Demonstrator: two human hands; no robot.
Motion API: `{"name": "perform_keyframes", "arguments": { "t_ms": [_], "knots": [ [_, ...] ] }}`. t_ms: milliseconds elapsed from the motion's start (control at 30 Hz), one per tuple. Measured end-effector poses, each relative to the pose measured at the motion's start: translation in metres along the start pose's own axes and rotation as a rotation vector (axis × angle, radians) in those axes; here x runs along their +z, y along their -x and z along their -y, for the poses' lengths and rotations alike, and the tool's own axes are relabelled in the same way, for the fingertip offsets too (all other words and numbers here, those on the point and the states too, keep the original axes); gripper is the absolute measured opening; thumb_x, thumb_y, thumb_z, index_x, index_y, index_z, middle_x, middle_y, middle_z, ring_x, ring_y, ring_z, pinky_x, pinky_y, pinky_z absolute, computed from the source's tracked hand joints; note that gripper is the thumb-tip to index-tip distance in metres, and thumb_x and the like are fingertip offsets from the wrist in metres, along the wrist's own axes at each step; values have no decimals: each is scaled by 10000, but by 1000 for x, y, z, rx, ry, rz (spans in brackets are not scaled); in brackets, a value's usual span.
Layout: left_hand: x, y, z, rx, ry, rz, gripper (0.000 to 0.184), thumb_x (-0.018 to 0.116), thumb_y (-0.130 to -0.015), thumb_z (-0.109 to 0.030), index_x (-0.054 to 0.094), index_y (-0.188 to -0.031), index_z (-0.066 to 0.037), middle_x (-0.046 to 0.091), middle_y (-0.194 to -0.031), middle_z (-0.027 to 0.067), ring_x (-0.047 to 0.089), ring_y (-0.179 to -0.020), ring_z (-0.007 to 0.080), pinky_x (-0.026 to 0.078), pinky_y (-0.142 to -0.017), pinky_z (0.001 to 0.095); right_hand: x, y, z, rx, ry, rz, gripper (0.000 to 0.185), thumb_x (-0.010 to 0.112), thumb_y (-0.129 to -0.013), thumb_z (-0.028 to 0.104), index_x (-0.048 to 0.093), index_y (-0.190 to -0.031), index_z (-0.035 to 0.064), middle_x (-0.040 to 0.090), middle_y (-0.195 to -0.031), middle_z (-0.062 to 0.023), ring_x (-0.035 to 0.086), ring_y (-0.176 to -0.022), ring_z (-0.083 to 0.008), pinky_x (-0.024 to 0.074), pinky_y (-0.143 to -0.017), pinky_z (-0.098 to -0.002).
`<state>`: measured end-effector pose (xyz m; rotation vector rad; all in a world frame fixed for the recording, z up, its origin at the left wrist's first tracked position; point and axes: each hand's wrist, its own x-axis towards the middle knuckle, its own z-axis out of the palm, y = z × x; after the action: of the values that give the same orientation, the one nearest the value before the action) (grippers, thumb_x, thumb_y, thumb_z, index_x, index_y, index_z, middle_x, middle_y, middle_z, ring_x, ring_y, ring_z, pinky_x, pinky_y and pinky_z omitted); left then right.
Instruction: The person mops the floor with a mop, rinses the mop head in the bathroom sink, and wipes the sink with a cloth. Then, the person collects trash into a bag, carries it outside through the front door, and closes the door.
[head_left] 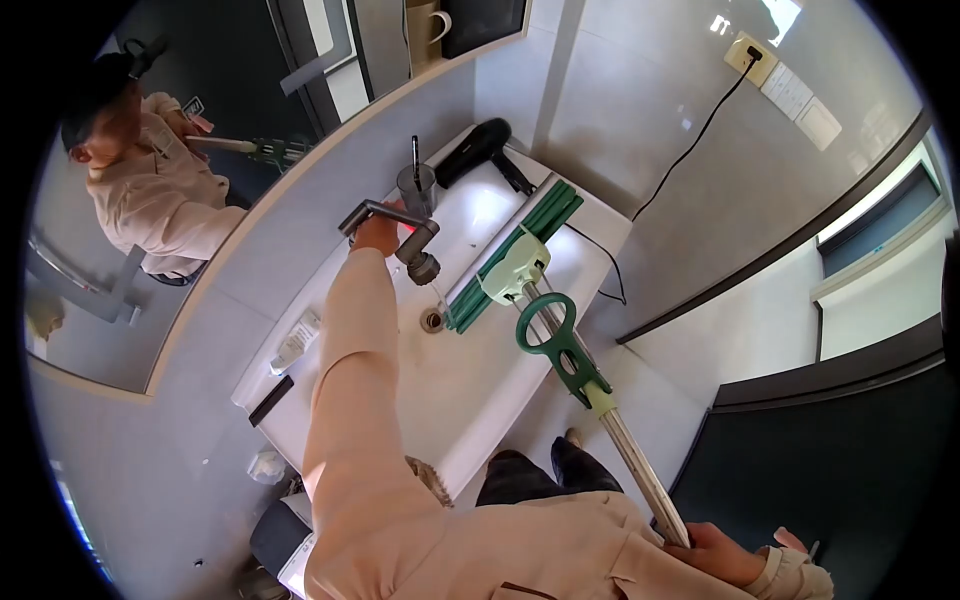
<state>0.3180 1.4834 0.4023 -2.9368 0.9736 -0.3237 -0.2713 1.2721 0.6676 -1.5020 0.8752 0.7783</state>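
Observation:
My left hand [377, 233] is at the grey faucet [415, 240] on the back edge of the white sink [450, 405]; the faucet partly covers its fingers. A thin stream of water falls from the spout near the drain [432, 320]. My right hand [715, 552] is closed around the lower part of the mop's pole [640, 462]. The mop has a pale green head [515, 268] and a green lever [566, 350]. Its dark green sponge [520, 250] lies slanted over the basin, beside the water stream.
A black hair dryer [475, 152] and a cup [417, 190] stand at the sink's back corner. A white tube [295, 343] and a black bar [270, 401] lie at its left edge. A mirror [230, 130] hangs above. A cord [690, 150] runs down the right wall.

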Motion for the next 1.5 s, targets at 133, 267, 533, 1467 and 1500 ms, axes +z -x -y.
{"name": "perform_keyframes", "arguments": {
  "t_ms": [133, 267, 533, 1467, 1500],
  "knots": [
    [-10, 34, 1, -53, 57, 89, 461, 497, -777, -122, 416, -1226, -57, 512, -1180, 171, 567, -985, 296, 492, -763, 411, 9, -1, -5, 54, -60, -1, 209, 540, -883, 156, 562, -982, -26, 579, -833, -3, 509, -757, -61, 427, -673, -225],
    [-16, 56, 4, 204, 176, -466, 425, 476, -743, -4, 465, -1164, -61, 570, -1026, 137, 579, -909, 293, 489, -689, 412, 10, 6, 1, 85, -82, -19, 202, 542, -880, 156, 568, -979, -18, 586, -833, -5, 520, -763, -63, 431, -669, -226],
    [-4, 170, -173, -203, 1404, -145, 343, 463, -908, -348, 604, -925, -35, 570, -748, 2, 517, -699, 100, 426, -642, 250, 1, 15, -3, 216, -43, -102, 293, 509, -891, 272, 571, -907, -14, 550, -742, 4, 491, -672, -55, 403, -594, -212],
    [-279, 353, -437, -194, 1255, -639, 378, 582, -719, -76, 467, -1064, 28, 471, -743, 84, 434, -638, 153, 383, -574, 265, -105, -28, -141, -198, -395, 290, 314, 488, -911, 317, 439, -772, 40, 407, -694, -15, 374, -557, -91, 326, -453, -213],
    [-279, 359, -434, -188, 1260, -639, 378, 582, -719, -76, 467, -1064, 28, 471, -743, 84, 434, -638, 153, 383, -574, 265, -97, -26, -145, -201, -399, 284, 314, 488, -911, 317, 439, -772, 40, 407, -694, -15, 374, -557, -91, 326, -453, -213]
  ]
}}
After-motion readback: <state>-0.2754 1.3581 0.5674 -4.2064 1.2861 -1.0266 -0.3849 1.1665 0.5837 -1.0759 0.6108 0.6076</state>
